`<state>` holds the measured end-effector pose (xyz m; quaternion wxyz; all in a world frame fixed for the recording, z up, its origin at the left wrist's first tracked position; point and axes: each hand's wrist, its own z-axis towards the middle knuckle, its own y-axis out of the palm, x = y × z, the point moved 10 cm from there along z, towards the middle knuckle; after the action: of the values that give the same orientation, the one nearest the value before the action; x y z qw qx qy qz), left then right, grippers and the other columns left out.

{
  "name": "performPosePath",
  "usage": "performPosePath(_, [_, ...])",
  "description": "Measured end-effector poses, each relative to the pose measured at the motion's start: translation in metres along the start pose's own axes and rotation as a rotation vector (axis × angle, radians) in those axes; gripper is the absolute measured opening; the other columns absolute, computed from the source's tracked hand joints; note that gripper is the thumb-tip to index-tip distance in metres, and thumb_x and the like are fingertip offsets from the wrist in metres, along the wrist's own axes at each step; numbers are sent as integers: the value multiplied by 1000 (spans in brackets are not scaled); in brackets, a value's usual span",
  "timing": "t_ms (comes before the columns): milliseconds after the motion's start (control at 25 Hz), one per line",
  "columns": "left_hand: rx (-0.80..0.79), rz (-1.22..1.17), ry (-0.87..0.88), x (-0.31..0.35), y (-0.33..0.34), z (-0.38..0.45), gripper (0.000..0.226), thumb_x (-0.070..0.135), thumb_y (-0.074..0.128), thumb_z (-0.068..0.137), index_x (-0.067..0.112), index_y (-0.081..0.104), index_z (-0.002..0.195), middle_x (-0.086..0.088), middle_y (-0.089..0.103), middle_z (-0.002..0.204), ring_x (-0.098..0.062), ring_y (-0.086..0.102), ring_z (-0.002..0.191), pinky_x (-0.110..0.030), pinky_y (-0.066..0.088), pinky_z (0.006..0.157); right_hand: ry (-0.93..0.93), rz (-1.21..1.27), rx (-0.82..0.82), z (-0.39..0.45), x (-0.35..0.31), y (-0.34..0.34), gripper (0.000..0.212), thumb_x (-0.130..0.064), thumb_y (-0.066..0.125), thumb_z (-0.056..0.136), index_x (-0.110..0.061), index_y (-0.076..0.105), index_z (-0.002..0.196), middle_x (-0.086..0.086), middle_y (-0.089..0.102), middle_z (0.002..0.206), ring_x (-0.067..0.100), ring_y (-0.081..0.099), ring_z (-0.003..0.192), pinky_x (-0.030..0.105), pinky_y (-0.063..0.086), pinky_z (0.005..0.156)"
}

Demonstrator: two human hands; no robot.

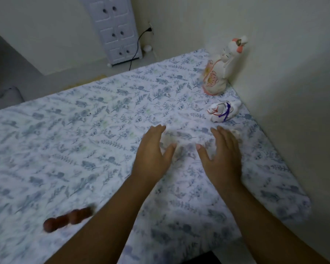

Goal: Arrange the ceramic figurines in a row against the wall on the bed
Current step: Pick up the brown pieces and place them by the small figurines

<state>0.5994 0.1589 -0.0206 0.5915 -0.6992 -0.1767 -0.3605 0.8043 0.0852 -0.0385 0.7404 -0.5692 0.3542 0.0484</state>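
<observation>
with a tall cat figurine [220,68] and a small white figurine [221,112] already set by the wall [293,73], the left hand [152,149] and right hand [222,155] are held open and empty above the bed [84,130], so the brown figurine [68,220], lying well apart, is judged next to be fetched.

Three figurines [223,69] [222,112] [69,220], two hands [153,149] [224,153].

You will find no text, label, brand or number to read here; the figurines carry only painted flowers and lines, and the bed sheet only a leaf pattern.
</observation>
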Motion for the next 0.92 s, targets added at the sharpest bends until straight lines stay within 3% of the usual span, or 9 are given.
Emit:
performPosePath(160, [68, 120, -79, -71, -73, -93, 58, 39, 61, 95, 15, 47, 146, -7, 43, 155, -23, 27, 149, -44, 23, 122, -229, -31, -221, -57, -93, 55, 64, -51, 57, 93, -19, 46, 148, 1, 41, 158, 22, 27, 151, 46, 28, 121])
performPosePath(320, [165, 136, -147, -128, -134, -173, 59, 32, 66, 93, 14, 47, 146, -5, 43, 154, -21, 21, 150, -27, 3, 120, -437, -31, -440, -135, -172, 115, 69, -56, 53, 90, -21, 45, 149, -2, 40, 159, 19, 26, 152, 44, 26, 122])
performPosePath(400, [190, 133, -191, -157, -156, -199, 63, 27, 69, 90, 13, 45, 147, -5, 41, 156, -20, 17, 151, -26, -1, 119, -485, -42, -546, -166, -200, 142, 72, -55, 58, 88, -23, 42, 150, -3, 39, 159, 18, 24, 152, 39, 21, 124])
performPosePath(520, [152, 146, -290, -210, -172, -220, 73, 23, 71, 87, 10, 37, 151, -8, 34, 159, -27, 14, 152, -38, 11, 122, -471, -48, -669, -191, -233, 178, 78, -47, 72, 83, -25, 41, 151, -6, 39, 158, 15, 27, 149, 28, 17, 120])
performPosePath(640, [108, 56, -335, -246, -174, -218, 74, 20, 73, 85, 12, 38, 150, -7, 42, 154, -26, 31, 145, -32, 27, 116, -374, 25, -720, -199, -251, 204, 70, -34, 81, 77, -25, 53, 141, -5, 53, 145, 17, 41, 137, 29, 31, 114])
performPosePath(760, [98, -82, -355, -258, -171, -208, 55, 18, 75, 83, 20, 55, 135, 1, 61, 130, -19, 56, 121, -21, 40, 92, -321, 81, -709, -202, -259, 216, 38, -15, 81, 76, -19, 70, 112, -2, 70, 110, 17, 62, 106, 37, 53, 93])
performPosePath(840, [94, -133, -340, -257, -171, -200, 37, 18, 75, 83, 26, 61, 117, 7, 68, 108, -15, 63, 102, -25, 50, 80, -275, 128, -686, -204, -259, 212, 26, -9, 79, 77, -15, 70, 101, -1, 69, 98, 15, 63, 93, 27, 54, 82])
performPosePath(920, [62, -184, -310, -252, -165, -191, 32, 17, 76, 82, 28, 61, 108, 10, 68, 96, -12, 65, 95, -31, 55, 79, -190, 183, -628, -202, -248, 196, 28, -10, 80, 78, -17, 70, 103, -3, 69, 99, 11, 63, 92, 15, 50, 78])
